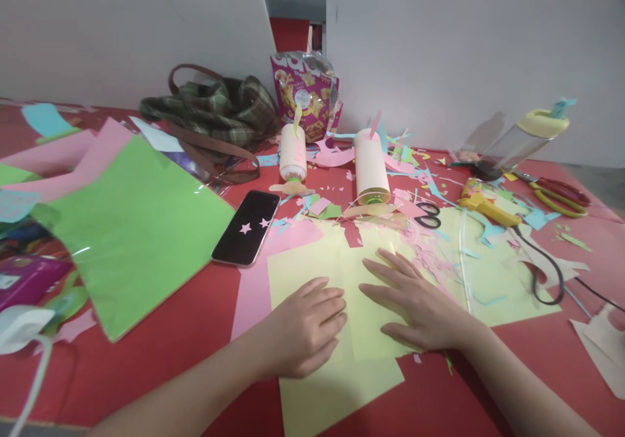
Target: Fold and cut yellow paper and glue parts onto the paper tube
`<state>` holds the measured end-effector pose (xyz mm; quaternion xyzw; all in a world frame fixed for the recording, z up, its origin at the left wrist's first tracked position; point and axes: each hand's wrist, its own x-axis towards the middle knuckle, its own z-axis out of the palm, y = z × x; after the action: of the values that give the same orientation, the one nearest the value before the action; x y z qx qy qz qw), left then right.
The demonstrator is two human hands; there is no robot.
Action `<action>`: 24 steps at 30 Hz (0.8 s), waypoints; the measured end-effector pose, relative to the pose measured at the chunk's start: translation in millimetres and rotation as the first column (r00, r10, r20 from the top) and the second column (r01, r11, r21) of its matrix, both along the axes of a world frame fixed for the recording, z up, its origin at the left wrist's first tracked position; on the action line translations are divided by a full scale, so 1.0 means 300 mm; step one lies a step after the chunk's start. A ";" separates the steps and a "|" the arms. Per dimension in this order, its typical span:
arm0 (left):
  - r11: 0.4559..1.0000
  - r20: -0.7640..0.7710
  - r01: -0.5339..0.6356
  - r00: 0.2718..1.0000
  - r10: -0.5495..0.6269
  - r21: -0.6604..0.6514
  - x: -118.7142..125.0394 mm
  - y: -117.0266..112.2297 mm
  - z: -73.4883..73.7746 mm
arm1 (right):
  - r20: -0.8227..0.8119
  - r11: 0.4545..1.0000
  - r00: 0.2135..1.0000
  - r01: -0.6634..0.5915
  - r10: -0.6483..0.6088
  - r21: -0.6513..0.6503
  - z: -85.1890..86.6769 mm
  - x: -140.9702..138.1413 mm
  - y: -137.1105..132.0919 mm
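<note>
Both hands rest on a pale yellow sheet of paper (312, 274) lying on the red table (195, 320). My left hand (305, 326) presses down on the sheet with its fingers curled inward, nothing visible in them. My right hand (415, 300) lies flat on the same sheet, fingers stretched out and spread. A fold line runs up the paper between the two hands. A pink sheet (254, 287) sticks out from under the yellow one at its left edge.
A phone (245, 227) with star cut-outs lies beyond my left hand. A green sheet (131, 228) is at left. Two paper-wrapped rolls (371, 165), black scissors (428, 215), a yellow glue gun (483, 206), red scissors (556, 196), a bottle (522, 140), a plaid bag (215, 114) and scraps lie beyond.
</note>
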<state>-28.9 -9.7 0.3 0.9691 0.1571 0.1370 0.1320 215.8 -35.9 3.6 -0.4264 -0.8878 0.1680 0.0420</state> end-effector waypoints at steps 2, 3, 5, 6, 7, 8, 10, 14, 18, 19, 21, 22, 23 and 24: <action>1.000 -0.002 0.001 1.000 -0.001 0.003 0.000 -0.001 -0.001 | 0.002 1.000 1.000 0.002 -0.002 -0.009 -0.002 0.001 -0.001; 1.000 -0.004 0.000 1.000 0.000 0.001 0.000 -0.001 -0.002 | -0.002 1.000 1.000 0.003 -0.003 -0.015 -0.004 0.001 -0.001; 1.000 -0.004 0.000 1.000 0.000 -0.004 0.000 -0.001 -0.005 | -0.011 1.000 1.000 0.003 -0.004 -0.026 -0.005 0.001 0.000; 1.000 -0.004 0.000 1.000 0.000 -0.006 0.000 -0.001 -0.006 | -0.014 1.000 1.000 0.003 -0.004 -0.030 -0.006 0.000 0.001; 1.000 -0.004 0.000 1.000 0.000 -0.008 0.000 -0.001 -0.006 | -0.014 0.999 1.000 0.004 -0.005 -0.033 -0.006 0.000 0.002; 1.000 -0.002 0.001 1.000 -0.001 -0.010 0.000 -0.001 -0.007 | -0.010 0.999 1.000 0.005 -0.005 -0.034 -0.006 0.000 0.003; 1.000 0.001 0.003 1.000 -0.003 -0.015 0.001 0.000 -0.006 | 0.002 0.999 1.000 0.004 -0.004 -0.034 -0.005 0.000 0.005; 1.000 0.004 0.004 1.000 -0.004 -0.023 0.003 0.000 -0.005 | 0.007 1.000 1.000 0.002 -0.002 -0.030 -0.005 0.000 0.004; 1.000 0.001 0.001 1.000 -0.001 -0.027 0.003 -0.001 -0.008 | 0.014 0.999 1.000 0.004 -0.003 -0.031 -0.006 -0.003 0.003; 1.000 0.004 0.000 1.000 0.000 -0.026 0.003 -0.002 -0.009 | 0.017 1.000 1.000 0.004 -0.003 -0.031 -0.005 -0.003 0.002; 1.000 0.014 0.000 1.000 0.001 -0.021 0.003 -0.003 -0.009 | 0.023 0.999 1.000 0.004 -0.003 -0.032 -0.004 -0.004 0.002; 1.000 0.019 0.000 1.000 0.001 -0.019 0.003 -0.004 -0.009 | 0.024 0.999 1.000 0.003 -0.002 -0.034 -0.004 -0.003 0.002; 1.000 0.024 -0.001 1.000 0.001 -0.016 0.003 -0.005 -0.008 | 0.024 0.999 1.000 0.003 -0.002 -0.035 -0.003 -0.003 0.002; 1.000 0.029 -0.002 1.000 0.002 -0.014 0.003 -0.005 -0.007 | 0.020 0.999 1.000 0.004 -0.003 -0.034 -0.003 -0.003 0.002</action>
<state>-28.0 -11.3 -1.9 0.9659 0.1571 0.1499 0.1407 214.9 -35.3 2.7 -0.4301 -0.8845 0.1788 0.0260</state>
